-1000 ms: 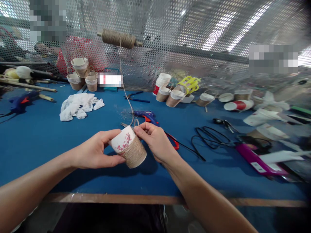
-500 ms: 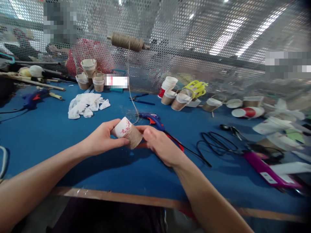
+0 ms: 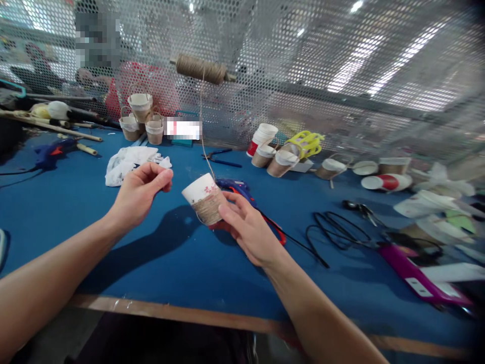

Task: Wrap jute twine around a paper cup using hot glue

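A paper cup [image 3: 200, 187], white with a pink blossom print, is wrapped with brown twine around one part. My right hand [image 3: 244, 222] grips it at the wrapped end, thumb on the near side, and holds it tilted above the table. Twine [image 3: 205, 146] runs from the cup up to a spool [image 3: 200, 69] hung at the mesh. My left hand [image 3: 140, 189] is off the cup, to its left, with thumb and fingers pinched together; what is between them, if anything, is hidden. Just behind the cup lies a blue glue gun [image 3: 237, 186].
White cloth [image 3: 117, 164] lies beyond my left hand. Pliers [image 3: 223, 157] rest behind the glue gun. Twine-wrapped baskets [image 3: 141, 105] stand at back left, more cups [image 3: 282, 163] at back right. A purple power strip [image 3: 420, 275] and black cable [image 3: 337, 230] lie on the right.
My left hand has let go of the cup and moved left and up, fingers now pinched. My right hand has shifted its hold around the wrapped end, and the cup has turned.
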{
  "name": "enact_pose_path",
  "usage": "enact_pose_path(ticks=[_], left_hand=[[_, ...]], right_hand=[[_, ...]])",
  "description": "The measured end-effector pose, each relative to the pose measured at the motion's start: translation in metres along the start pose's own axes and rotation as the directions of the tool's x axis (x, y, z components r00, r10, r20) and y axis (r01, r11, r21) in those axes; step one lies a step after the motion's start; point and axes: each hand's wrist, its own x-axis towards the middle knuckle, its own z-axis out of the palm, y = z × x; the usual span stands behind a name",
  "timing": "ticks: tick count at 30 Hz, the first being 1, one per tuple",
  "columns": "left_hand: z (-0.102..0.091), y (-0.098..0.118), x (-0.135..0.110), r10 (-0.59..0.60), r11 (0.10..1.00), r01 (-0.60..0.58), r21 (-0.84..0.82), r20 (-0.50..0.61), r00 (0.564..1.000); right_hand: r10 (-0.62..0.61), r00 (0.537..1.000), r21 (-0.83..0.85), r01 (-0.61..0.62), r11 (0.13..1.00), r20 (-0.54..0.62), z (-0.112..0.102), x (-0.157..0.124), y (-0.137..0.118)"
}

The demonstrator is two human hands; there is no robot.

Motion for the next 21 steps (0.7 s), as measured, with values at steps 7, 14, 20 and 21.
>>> enact_pose_path(ticks=[7, 14, 20, 21], left_hand=[[0.008, -0.007, -0.005, -0.270, 0.959, 0.255, 0.125, 0.123, 0.955], [0.021, -0.010, -0.022, -0.322, 0.945, 0.282, 0.162, 0.327, 0.888], [0.023, -0.014, -0.025, -0.302, 0.953, 0.265, 0.150, 0.352, 0.886], [0.022, -0.014, -0.025, -0.301, 0.952, 0.263, 0.154, 0.351, 0.887]], right_hand=[[0.068, 0.997, 0.154, -0.071, 0.986, 0.027, 0.005, 0.000, 0.006], [-0.039, 0.999, 0.100, 0.039, 0.994, 0.003, 0.010, 0.002, 0.016], [-0.102, 0.995, 0.028, 0.102, 0.994, 0.012, 0.009, 0.003, 0.020], [-0.107, 0.994, 0.023, 0.107, 0.994, 0.012, 0.009, 0.003, 0.020]])
